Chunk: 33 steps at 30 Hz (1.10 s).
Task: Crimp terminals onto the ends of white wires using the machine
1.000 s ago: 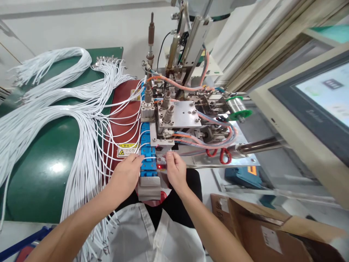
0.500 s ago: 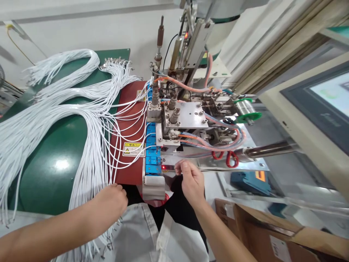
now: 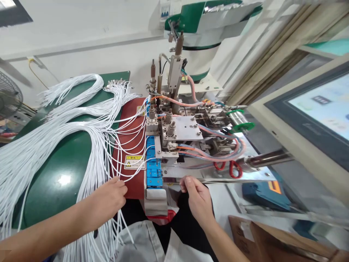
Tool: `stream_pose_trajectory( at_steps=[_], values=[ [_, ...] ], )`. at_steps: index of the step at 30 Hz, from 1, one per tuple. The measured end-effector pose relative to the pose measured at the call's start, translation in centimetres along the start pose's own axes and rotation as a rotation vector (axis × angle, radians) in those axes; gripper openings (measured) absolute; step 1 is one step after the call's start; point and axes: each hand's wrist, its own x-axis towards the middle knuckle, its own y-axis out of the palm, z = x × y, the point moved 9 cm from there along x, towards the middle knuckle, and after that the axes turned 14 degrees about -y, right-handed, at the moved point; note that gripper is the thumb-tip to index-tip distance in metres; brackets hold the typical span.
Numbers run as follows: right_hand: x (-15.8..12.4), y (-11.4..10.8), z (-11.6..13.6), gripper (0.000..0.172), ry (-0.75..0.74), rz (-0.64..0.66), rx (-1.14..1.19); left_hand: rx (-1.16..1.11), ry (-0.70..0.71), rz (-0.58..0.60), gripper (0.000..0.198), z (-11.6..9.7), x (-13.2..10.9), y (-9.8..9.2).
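My left hand [image 3: 113, 191] is closed at the front edge of the red-brown plate [image 3: 133, 189], against the hanging bundle of white cables [image 3: 94, 160]; its fingertips are around thin white cable strands. Over the machine's front edge, my right hand [image 3: 196, 193] is closed, thumb against curled fingers; whatever it may hold is hidden. Between the hands runs a row of blue clamps [image 3: 154, 181], ending at a curved metal guard [image 3: 156, 202]. Several white cables lead from the bundle across the plate to the clamps.
The metal machine [image 3: 185, 127] with hoses stands beyond my right hand. At the right are a screen [image 3: 321, 102], a green-rimmed wire spool [image 3: 240, 120] and a cardboard box [image 3: 267, 240]. More cable bundles lie on the green table [image 3: 60, 182]. A fan [image 3: 9, 94] stands far left.
The camera view has tilted up, so the scene sits lower. My left hand has risen slightly relative to the plate, with strands at its fingertips. My right hand remains closed.
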Motion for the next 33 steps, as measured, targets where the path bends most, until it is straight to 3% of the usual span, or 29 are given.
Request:
stream_pose_trajectory(
  at_steps=[3,8,13,16,18,22,27,33],
  values=[
    [-0.1,-0.1,0.2,0.039,-0.001,0.005,-0.003,-0.107,0.147,0.115,0.026,-1.8,0.6,-0.4],
    [-0.4,0.2,0.6,0.037,-0.029,0.045,0.017,-0.281,0.171,0.147,0.025,-3.2,2.1,-0.8],
    [-1.7,1.4,1.2,0.032,-0.098,0.147,0.190,-0.484,-0.059,-0.044,0.020,-2.9,3.4,-0.9],
    [-2.3,1.3,1.6,0.039,-0.124,0.102,0.333,-0.547,-0.136,-0.142,0.018,-3.2,3.7,-0.3],
    [-2.2,1.2,2.0,0.030,-0.134,0.087,0.313,-0.568,-0.142,-0.176,0.019,-3.9,4.0,0.1],
    [-1.7,1.6,2.6,0.009,-0.108,0.093,0.186,-0.705,-0.140,-0.161,0.021,-5.3,4.8,0.5],
    [-1.5,1.4,1.7,0.014,0.018,-0.023,0.268,-0.979,-0.335,-0.145,0.023,-4.2,5.3,1.3],
    [-1.1,2.5,1.9,0.009,-0.011,0.080,0.195,-1.312,-0.442,-0.028,0.017,-3.5,5.7,3.0]
  ],
)
